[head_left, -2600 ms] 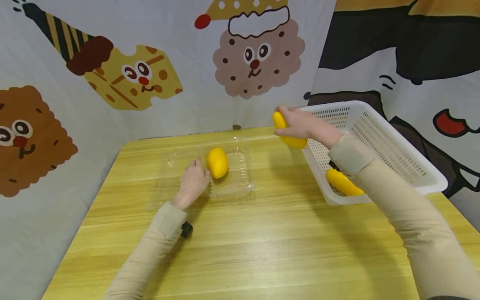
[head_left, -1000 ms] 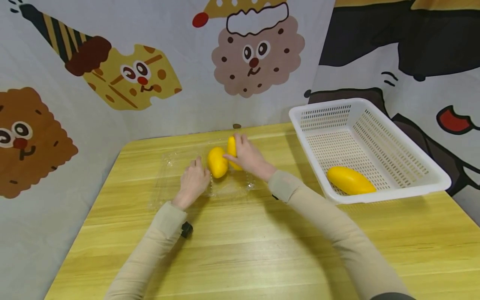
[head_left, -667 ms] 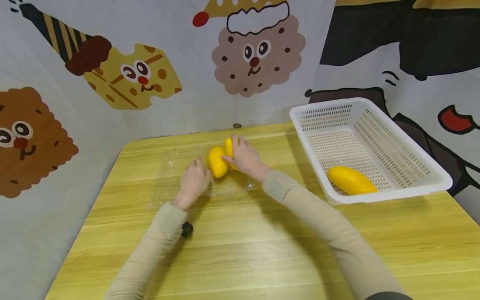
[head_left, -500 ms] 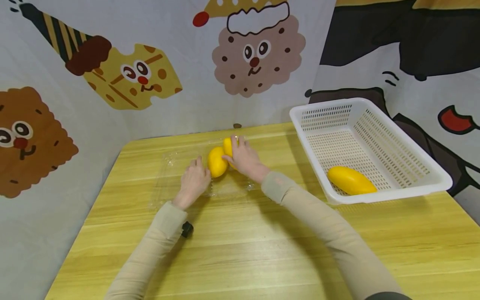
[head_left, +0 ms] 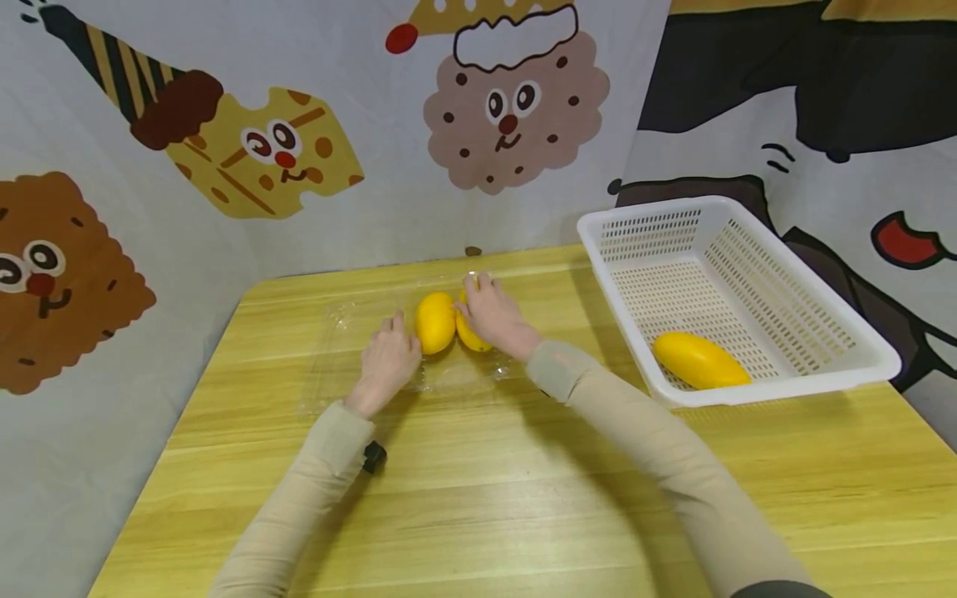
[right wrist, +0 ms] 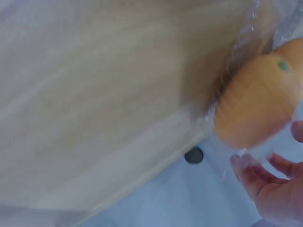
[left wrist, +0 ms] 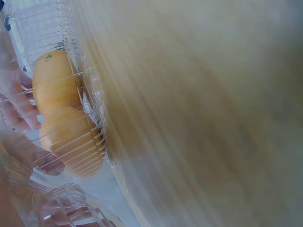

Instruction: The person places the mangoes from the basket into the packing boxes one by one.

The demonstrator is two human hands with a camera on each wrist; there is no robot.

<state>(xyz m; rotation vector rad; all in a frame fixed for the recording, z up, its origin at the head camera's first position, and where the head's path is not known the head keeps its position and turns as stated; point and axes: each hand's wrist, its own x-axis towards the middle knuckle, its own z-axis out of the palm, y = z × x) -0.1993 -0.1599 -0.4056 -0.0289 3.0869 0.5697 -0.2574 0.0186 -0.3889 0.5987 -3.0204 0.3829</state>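
Two yellow mangoes sit side by side in one half of an open clear plastic clamshell container (head_left: 456, 387). My left hand (head_left: 389, 357) grips the plastic at the container's middle ridge, beside the left mango (head_left: 434, 324). Its fingers show through the plastic in the left wrist view. Over the right mango (head_left: 471, 334) is my right hand (head_left: 495, 314), with fingers loosely bent. In the right wrist view a gap shows between those fingers (right wrist: 255, 177) and this mango (right wrist: 255, 104), whose green stem spot faces up. The hand partly hides it in the head view.
A white perforated plastic basket (head_left: 620, 320) stands on the right of the wooden table (head_left: 449, 507), with one mango (head_left: 701, 360) in it. A cloth with cartoon prints (head_left: 389, 224) hangs right behind the table's back edge.
My right hand has carried a mango from the basket's rim leftwards into the container, turned it beside the first mango, and let go. My left hand has stayed in place.
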